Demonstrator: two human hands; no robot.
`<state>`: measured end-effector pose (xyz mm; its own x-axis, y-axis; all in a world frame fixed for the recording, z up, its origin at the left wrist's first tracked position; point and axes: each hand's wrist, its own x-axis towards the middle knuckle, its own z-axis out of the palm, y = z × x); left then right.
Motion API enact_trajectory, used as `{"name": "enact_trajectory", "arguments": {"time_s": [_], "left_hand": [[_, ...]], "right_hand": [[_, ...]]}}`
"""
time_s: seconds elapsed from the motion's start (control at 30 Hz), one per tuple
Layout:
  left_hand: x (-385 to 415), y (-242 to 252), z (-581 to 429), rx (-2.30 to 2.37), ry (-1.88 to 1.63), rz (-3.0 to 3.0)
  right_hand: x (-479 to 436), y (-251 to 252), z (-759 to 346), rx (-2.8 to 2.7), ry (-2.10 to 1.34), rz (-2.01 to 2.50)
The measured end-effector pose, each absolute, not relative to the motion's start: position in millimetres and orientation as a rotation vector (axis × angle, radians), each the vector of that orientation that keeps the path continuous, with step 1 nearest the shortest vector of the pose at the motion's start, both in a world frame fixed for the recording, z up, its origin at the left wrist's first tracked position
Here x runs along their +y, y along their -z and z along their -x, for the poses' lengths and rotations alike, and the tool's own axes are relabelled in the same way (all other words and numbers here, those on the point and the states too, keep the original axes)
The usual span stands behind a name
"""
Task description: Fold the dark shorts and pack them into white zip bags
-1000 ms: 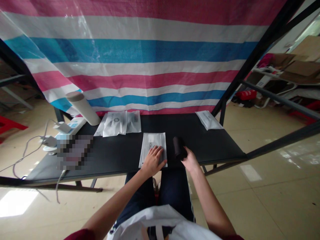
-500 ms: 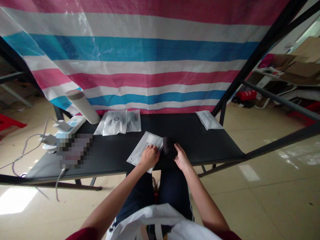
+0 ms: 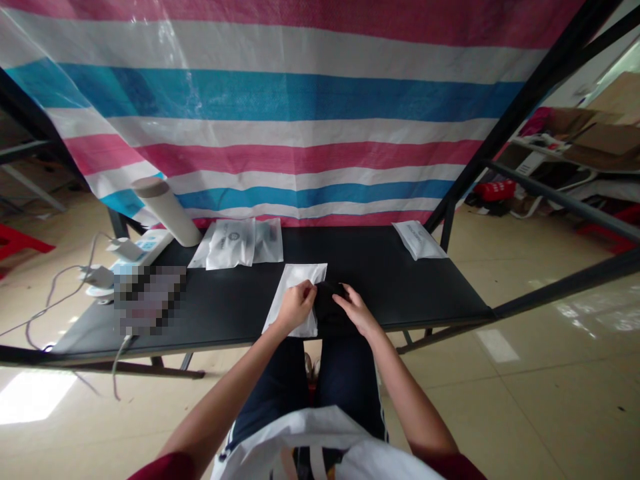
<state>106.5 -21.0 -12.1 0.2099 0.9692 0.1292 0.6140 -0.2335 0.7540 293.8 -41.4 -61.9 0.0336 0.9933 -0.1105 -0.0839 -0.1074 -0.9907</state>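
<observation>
1. Since the earlier frame, the white pouch has been turned straighter, and the dark item has been brought closer to the left hand.
2. The left fingers are curled nearly closed where pouch and item meet; what is pinched cannot be told.
3. The right hand is half open against the item's right side, apparently to steady it; firmness cannot be told.
4. The item lies between both hands, the pouch under the left.
5. Beyond the left hand, packed pouches are laid.
</observation>
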Motion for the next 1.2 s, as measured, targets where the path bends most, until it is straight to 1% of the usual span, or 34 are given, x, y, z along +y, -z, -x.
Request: {"name": "enact_trajectory", "arguments": {"time_s": [0.17,0.27,0.37,0.43,0.5,0.67,0.73,0.9,1.0,1.1,1.2], "left_hand": [[-29.4,4.9,-114.3,1.365,-0.726,-1.960],[-34.0,4.3,-121.2,1.335,-0.694,-1.978],[-35.2,6.0,-123.8,1.301,-0.704,-1.958],[-35.2,7.1,-123.5,1.295,-0.716,-1.941],[-35.5,7.1,-122.8,1.322,-0.738,-1.918],[-38.1,3.3,-125.5,1.335,-0.829,-1.911],[-38.8,2.1,-127.7,1.328,-0.862,-1.905],[-42.4,4.3,-132.7,1.327,-0.885,-1.834],[-45.9,6.6,-134.9,1.328,-0.896,-1.836],[-48.0,6.7,-135.1,1.335,-0.865,-1.915],[-46.7,5.2,-133.0,1.377,-0.815,-2.099]], "right_hand": [[-34.0,50.9,-295.8,-1.379,-1.142,1.278],[-30.0,50.7,-286.9,-1.217,-1.082,1.296],[-30.9,56.8,-274.0,-0.876,-1.150,1.250],[-34.3,62.8,-266.6,-0.765,-1.184,1.219],[-37.8,68.8,-262.5,-0.792,-1.196,1.218],[-35.8,75.4,-263.9,-1.106,-1.127,1.389],[-31.7,74.7,-263.0,-1.153,-1.124,1.400],[-28.2,75.2,-247.0,-0.806,-1.346,1.230],[-28.1,77.1,-236.5,-0.667,-1.414,1.122],[-24.2,75.1,-234.6,-0.700,-1.422,1.082],[-19.6,66.9,-242.5,-0.949,-1.314,1.195]]}}
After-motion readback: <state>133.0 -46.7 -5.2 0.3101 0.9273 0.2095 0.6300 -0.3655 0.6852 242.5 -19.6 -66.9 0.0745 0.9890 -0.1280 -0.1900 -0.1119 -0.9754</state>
